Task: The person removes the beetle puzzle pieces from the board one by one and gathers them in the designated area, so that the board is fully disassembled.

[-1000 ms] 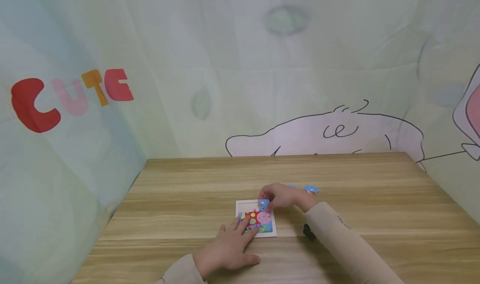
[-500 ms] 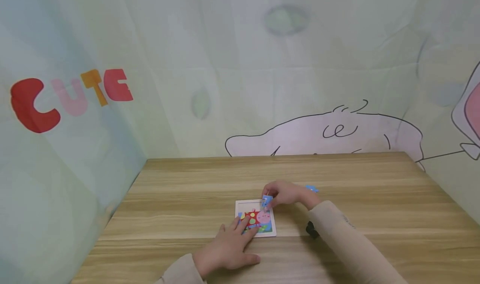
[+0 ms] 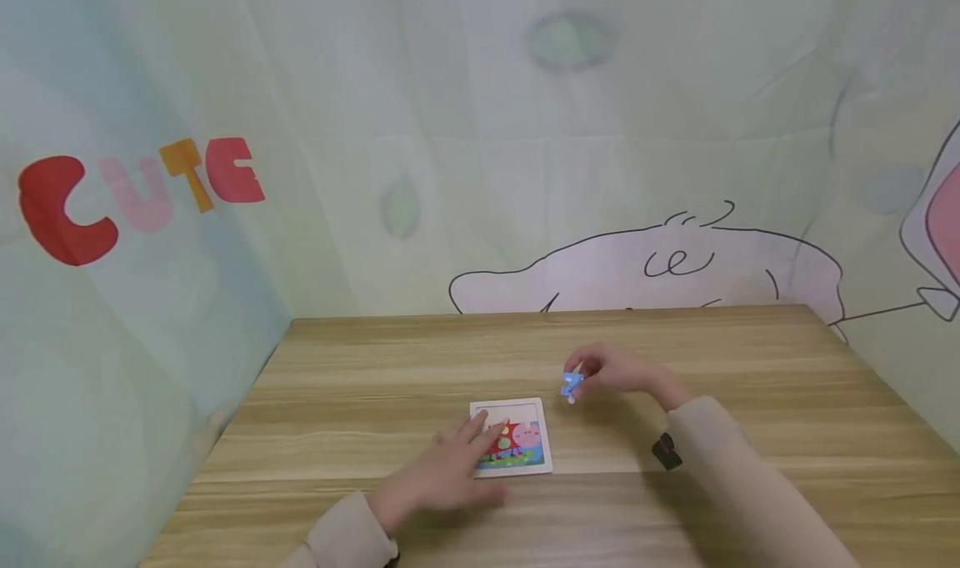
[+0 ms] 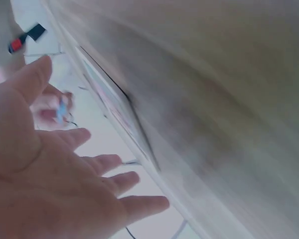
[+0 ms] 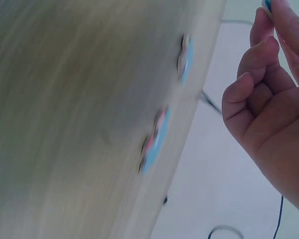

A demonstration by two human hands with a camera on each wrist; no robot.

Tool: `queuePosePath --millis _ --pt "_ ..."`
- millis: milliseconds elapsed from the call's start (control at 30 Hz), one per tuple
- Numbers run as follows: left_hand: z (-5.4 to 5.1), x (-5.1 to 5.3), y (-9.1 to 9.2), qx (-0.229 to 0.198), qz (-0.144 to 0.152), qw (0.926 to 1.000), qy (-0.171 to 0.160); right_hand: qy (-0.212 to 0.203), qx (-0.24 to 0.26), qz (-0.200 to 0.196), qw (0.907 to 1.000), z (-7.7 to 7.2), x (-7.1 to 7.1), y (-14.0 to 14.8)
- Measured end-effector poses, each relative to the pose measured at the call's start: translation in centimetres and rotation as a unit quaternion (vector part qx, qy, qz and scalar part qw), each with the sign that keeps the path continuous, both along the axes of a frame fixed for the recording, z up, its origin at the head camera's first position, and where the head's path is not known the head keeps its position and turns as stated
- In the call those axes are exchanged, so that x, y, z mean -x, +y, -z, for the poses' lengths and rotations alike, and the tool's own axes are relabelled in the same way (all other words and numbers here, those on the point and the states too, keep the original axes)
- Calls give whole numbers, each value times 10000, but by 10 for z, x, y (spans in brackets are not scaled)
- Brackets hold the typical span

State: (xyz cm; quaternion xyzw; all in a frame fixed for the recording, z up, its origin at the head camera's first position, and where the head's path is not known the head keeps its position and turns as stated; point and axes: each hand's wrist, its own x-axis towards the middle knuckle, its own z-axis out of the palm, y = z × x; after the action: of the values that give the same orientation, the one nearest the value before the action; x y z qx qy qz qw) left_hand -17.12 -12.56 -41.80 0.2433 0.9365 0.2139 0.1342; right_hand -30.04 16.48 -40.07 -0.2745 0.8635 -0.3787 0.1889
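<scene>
Puzzle (image 3: pixel 525 453) partly filled, top bare; our right grip (image 3: pixel 617 369) pinches a piece (image 3: pixel 572 381), left grip (image 3: pixel 441 469) splayed empty, two loose pieces (image 5: pixel 156 143) left.

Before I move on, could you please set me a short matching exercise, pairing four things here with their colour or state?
1. right hand
2. frame
3. table
4. left hand

A. brown, wood-grained
B. fingers spread, holding nothing
C. pinching a blue piece
D. white

Pairs: 1-C, 2-D, 3-A, 4-B
</scene>
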Motion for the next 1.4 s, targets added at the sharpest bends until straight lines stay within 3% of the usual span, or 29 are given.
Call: queuePosePath --millis 133,367,567,700,933,1400 --pt "2 11 -12 -208 -105 9997 -19 -97 70 172 9998 -2 1 21" --pt "6 24 -29 -223 -58 9997 -68 154 404 -246 9988 -3 1 58" --pt "8 31 -34 -96 -53 9999 -133 345 -373 619 9968 0 3 81" --pt "9 35 -35 -22 -112 9998 -187 399 -693 926 9925 3 5 94" --pt "7 41 -37 147 -227 9990 -369 334 -667 991 9923 7 6 109" --pt "8 45 -35 315 -217 9985 -388 32 -698 1203 9903 20 11 126"
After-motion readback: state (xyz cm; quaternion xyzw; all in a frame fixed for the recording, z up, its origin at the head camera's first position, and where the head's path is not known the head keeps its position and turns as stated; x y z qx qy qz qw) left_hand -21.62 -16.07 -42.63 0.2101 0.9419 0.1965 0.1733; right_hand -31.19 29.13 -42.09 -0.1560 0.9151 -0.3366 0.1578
